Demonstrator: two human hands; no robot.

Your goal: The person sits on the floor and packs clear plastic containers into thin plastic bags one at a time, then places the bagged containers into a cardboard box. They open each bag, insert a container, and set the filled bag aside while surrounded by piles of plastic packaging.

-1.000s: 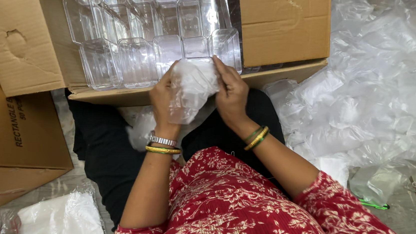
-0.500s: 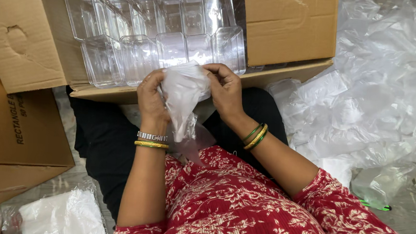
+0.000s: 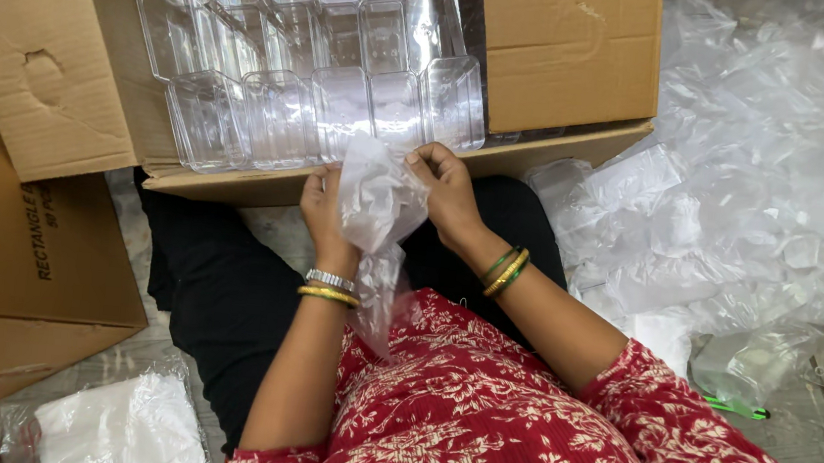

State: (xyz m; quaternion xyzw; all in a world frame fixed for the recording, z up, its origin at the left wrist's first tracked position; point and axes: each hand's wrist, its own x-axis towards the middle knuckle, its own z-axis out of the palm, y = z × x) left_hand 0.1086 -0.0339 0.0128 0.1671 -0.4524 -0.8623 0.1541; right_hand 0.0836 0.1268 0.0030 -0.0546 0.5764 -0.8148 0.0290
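A thin clear plastic bag [image 3: 379, 209] hangs between both my hands over my lap. My left hand [image 3: 325, 209] grips its left edge and my right hand [image 3: 445, 190] pinches its top right edge. The bag's lower end trails down onto my red floral sleeve. Whether anything is inside the bag I cannot tell. Just beyond my hands stands an open cardboard box [image 3: 566, 56] packed with several clear plastic containers [image 3: 343, 106] standing in rows.
A heap of crumpled clear plastic bags [image 3: 765, 173] covers the floor to the right. A flattened brown carton [image 3: 20, 277] lies at the left. White packets in plastic [image 3: 116, 429] sit at the lower left. My black-clad legs are under the box's front edge.
My hands have lowered slightly toward my lap and spread the bag; it now hangs longer and more open than the bunched wad held up a second ago.
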